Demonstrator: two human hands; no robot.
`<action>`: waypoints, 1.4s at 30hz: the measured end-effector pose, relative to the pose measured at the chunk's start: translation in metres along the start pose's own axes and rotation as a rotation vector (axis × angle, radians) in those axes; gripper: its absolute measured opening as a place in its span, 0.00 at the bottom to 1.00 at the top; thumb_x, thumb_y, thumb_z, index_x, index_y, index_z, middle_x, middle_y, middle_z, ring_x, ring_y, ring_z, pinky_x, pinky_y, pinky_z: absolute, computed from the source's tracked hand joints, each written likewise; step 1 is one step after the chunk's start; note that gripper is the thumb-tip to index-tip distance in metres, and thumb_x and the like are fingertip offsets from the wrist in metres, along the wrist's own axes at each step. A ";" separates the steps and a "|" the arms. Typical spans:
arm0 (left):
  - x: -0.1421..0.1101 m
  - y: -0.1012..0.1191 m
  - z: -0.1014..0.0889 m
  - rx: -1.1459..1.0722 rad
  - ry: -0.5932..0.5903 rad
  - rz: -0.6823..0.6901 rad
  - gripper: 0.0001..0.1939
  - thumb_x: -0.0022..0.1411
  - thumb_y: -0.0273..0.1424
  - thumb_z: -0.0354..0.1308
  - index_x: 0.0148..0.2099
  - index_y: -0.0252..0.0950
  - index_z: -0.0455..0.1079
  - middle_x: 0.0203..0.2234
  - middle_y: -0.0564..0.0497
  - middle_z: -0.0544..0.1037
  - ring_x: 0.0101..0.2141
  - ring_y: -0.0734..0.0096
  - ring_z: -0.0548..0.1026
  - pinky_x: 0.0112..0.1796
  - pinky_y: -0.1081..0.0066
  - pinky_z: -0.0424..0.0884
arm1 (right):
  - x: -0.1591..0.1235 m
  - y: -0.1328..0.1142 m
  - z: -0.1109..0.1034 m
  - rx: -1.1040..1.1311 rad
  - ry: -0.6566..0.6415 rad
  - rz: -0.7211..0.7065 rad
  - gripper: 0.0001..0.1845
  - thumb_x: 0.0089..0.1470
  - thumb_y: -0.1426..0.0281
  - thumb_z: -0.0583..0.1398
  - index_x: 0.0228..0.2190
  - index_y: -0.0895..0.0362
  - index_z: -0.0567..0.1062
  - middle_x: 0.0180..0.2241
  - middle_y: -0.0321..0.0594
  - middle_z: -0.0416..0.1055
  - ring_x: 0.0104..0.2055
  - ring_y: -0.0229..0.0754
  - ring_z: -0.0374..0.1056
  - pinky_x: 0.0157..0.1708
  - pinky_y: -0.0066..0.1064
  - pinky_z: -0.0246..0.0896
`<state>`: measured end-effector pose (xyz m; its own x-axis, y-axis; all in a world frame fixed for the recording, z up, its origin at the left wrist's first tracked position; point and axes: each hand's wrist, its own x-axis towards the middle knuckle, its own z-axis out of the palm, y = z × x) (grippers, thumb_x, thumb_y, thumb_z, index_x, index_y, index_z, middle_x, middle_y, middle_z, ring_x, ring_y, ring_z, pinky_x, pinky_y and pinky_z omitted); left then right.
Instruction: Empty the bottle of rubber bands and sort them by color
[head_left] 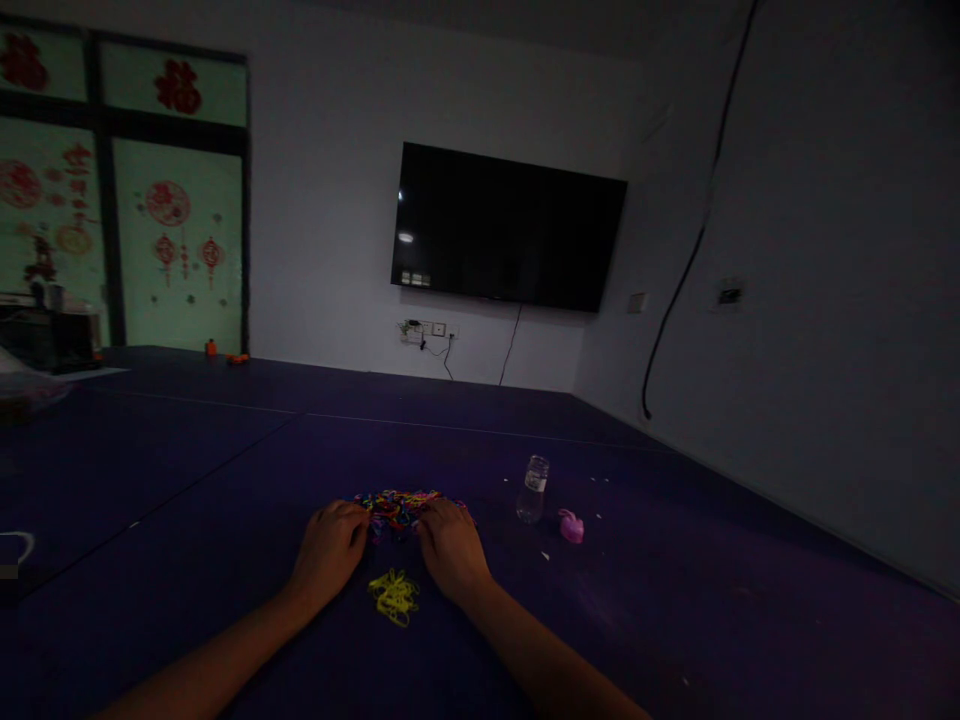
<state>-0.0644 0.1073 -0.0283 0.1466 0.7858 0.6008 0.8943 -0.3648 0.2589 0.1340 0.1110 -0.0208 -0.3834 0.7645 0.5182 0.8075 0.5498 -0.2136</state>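
A heap of multicoloured rubber bands point(396, 508) lies on the dark purple surface, between my two hands. My left hand point(330, 545) rests at the heap's left edge, with its fingers bent over and its thumb apart from them. On the right edge lies my right hand point(455, 548), its fingers reaching over the bands and its thumb pointing inward. Neither hand shows a band gripped in it; the fingertips are partly hidden. Closer to me, between my wrists, sits a small separate pile of yellow rubber bands point(394, 597).
To the right stand a clear bottle point(532, 492) without a cap and a pink rabbit-eared piece point(571, 527). White scraps point(545, 556) lie near them. Orange items point(237, 359) sit at the far left edge. A television point(506, 228) hangs on the wall.
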 end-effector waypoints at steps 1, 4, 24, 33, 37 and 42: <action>0.000 0.000 0.000 -0.012 0.011 0.003 0.13 0.59 0.26 0.47 0.36 0.38 0.74 0.35 0.49 0.79 0.40 0.63 0.73 0.42 0.62 0.67 | 0.000 0.001 0.001 0.019 0.001 -0.017 0.14 0.58 0.72 0.50 0.41 0.57 0.73 0.46 0.45 0.70 0.51 0.46 0.62 0.52 0.40 0.54; 0.001 -0.002 0.002 -0.069 0.032 0.025 0.13 0.59 0.25 0.47 0.38 0.37 0.74 0.35 0.48 0.78 0.39 0.64 0.73 0.42 0.62 0.68 | -0.001 0.002 0.003 0.054 -0.024 -0.093 0.18 0.57 0.74 0.50 0.48 0.57 0.69 0.49 0.43 0.68 0.53 0.45 0.61 0.55 0.40 0.52; -0.004 0.001 0.010 -0.163 0.043 0.509 0.18 0.59 0.21 0.47 0.47 0.38 0.71 0.43 0.46 0.75 0.45 0.65 0.71 0.46 0.61 0.69 | 0.000 0.002 0.001 -0.033 -0.135 -0.357 0.21 0.59 0.71 0.50 0.53 0.55 0.66 0.58 0.40 0.59 0.58 0.45 0.55 0.56 0.40 0.52; -0.002 0.000 0.010 -0.117 0.082 0.422 0.17 0.57 0.19 0.47 0.43 0.37 0.72 0.38 0.47 0.76 0.42 0.65 0.73 0.44 0.60 0.70 | 0.001 0.003 0.005 -0.026 -0.033 -0.132 0.22 0.58 0.74 0.48 0.52 0.59 0.67 0.54 0.47 0.65 0.57 0.46 0.58 0.55 0.41 0.53; -0.001 -0.002 0.012 -0.102 0.049 0.379 0.16 0.59 0.20 0.46 0.42 0.37 0.72 0.38 0.47 0.76 0.41 0.65 0.73 0.44 0.59 0.70 | 0.001 0.007 0.006 -0.052 -0.002 0.007 0.18 0.59 0.72 0.48 0.47 0.58 0.72 0.52 0.48 0.66 0.57 0.48 0.58 0.55 0.45 0.51; -0.001 -0.004 0.016 -0.072 0.006 0.380 0.18 0.58 0.21 0.46 0.47 0.37 0.70 0.43 0.47 0.75 0.45 0.64 0.71 0.49 0.57 0.67 | 0.001 0.007 0.003 -0.002 0.007 0.028 0.17 0.59 0.73 0.49 0.44 0.57 0.73 0.51 0.47 0.68 0.55 0.47 0.60 0.55 0.44 0.51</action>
<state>-0.0617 0.1157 -0.0419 0.4592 0.5851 0.6684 0.7448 -0.6637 0.0692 0.1377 0.1163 -0.0247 -0.3574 0.7774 0.5176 0.8189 0.5273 -0.2266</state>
